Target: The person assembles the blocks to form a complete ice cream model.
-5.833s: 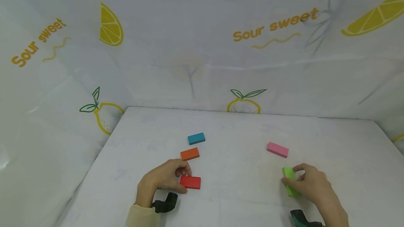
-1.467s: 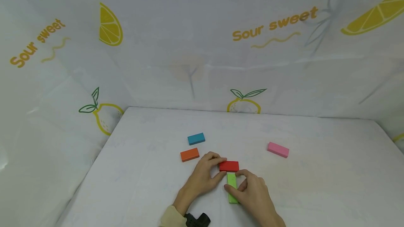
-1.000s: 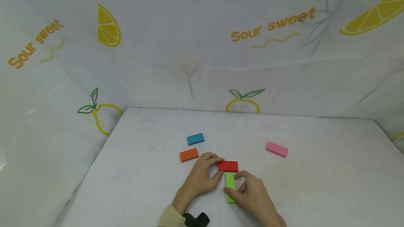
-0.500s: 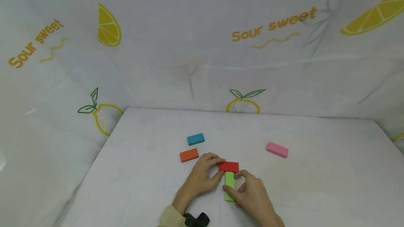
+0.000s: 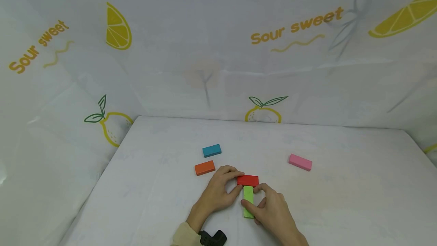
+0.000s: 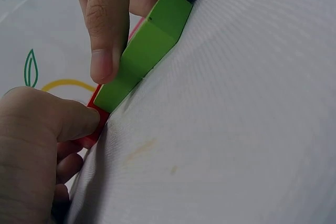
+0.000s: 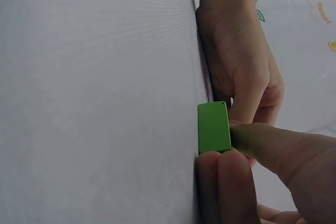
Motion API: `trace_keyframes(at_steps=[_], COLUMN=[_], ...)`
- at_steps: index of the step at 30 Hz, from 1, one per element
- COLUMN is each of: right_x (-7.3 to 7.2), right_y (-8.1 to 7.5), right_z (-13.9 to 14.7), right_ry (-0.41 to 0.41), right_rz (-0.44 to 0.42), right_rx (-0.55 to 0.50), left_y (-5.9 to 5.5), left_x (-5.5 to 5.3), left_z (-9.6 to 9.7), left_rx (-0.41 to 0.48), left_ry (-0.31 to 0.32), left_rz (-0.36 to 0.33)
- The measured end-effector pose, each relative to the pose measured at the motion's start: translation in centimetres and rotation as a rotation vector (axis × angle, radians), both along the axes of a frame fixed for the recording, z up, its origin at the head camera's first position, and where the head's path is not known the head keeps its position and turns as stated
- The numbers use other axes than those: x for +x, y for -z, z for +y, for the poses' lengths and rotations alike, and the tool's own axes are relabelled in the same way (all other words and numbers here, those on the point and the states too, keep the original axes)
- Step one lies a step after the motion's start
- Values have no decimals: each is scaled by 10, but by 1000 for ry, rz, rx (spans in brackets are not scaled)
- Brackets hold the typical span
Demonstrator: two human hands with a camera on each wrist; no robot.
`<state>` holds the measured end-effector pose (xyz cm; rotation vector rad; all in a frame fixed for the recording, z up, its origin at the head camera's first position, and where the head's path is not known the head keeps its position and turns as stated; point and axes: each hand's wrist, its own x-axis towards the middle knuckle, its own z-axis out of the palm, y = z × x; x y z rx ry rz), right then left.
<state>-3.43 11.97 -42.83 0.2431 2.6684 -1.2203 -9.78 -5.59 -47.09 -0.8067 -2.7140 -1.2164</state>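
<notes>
A red block (image 5: 247, 180) lies flat and crosswise near the table's middle, its left end pinched between the thumb and fingers of my left hand (image 5: 221, 191). Directly below it in the head view, a light green block (image 5: 249, 201) lies lengthwise, its far end against the red block's near side, forming a T shape. My right hand (image 5: 273, 210) pinches the green block from the right, thumb on its left side. In the left wrist view the green block (image 6: 144, 51) meets the red block (image 6: 96, 116) beside my left thumb. The right wrist view shows the green block's near end (image 7: 214, 127); the red one is hidden there.
An orange block (image 5: 205, 167) and a blue block (image 5: 212, 150) lie beyond my left hand. A pink block (image 5: 300, 162) lies farther right. The white table (image 5: 358, 185) ends at a lemon-printed backdrop (image 5: 191, 48).
Both hands have brought the red and green blocks from opposite sides to the middle. The green block has then slid forward against the red one. Over the last half second little has moved.
</notes>
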Motion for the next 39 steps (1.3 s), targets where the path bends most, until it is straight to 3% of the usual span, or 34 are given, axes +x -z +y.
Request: trace_keyframes(at_steps=[12,20,29,39], right_x=[-2,-7,-23,-47], right_y=[0,-3,-10,-7], right_z=[1,10,46,89], right_ry=[-12,-31,-119,-83], right_rz=[-4,50,363,540], right_rx=[48,88,104,95], left_y=[1,1,0,-2], left_x=[0,-1,-1,0], left_z=[-1,-1,-1,-2], left_rx=[-6,-8,-12,-10], left_ry=[3,2,9,12], left_rz=[-2,11,11,-14])
